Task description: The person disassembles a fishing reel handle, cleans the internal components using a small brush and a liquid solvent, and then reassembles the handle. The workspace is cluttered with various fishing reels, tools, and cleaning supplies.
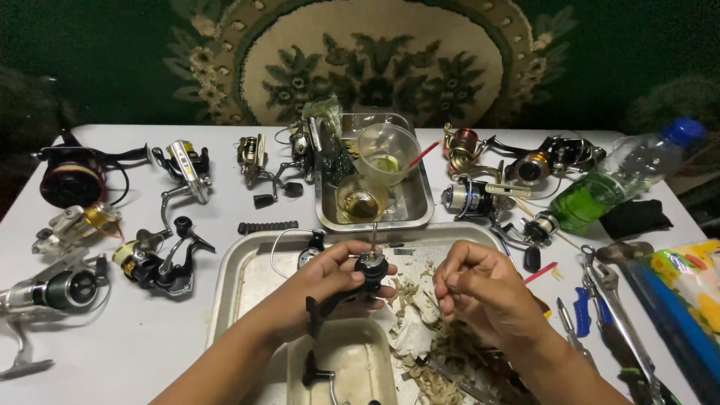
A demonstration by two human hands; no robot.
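left hand (330, 277): closed around a black reel body (369, 271), thin shaft sticking straight up from it, black foot pointing down-left under the palm
right hand (474, 281): fingers curled tight, tips pinched together; whatever is in them is too small to tell. close to the reel body, not touching it
reel body location: held over the big tray (240, 274), near its middle
under hands: crumpled, dirty tissue (416, 330) heaped in the tray; small inner tray (360, 367) at the near edge with a black handle part (311, 371)
behind hands: steel pan (416, 206) with a clear cup (386, 154) and a gold spool (362, 201)
left side: several reels (154, 262) spread on the white table (150, 345), one dark spool (71, 176) far left
right side: more reels (536, 165), plastic bottle (626, 176) lying down with green liquid, black cloth (634, 217), pliers (581, 315) and a wrench (611, 289), coloured packet (694, 281) at the edge
arms: both forearms come in from the bottom, angled inward, wrists over the tray
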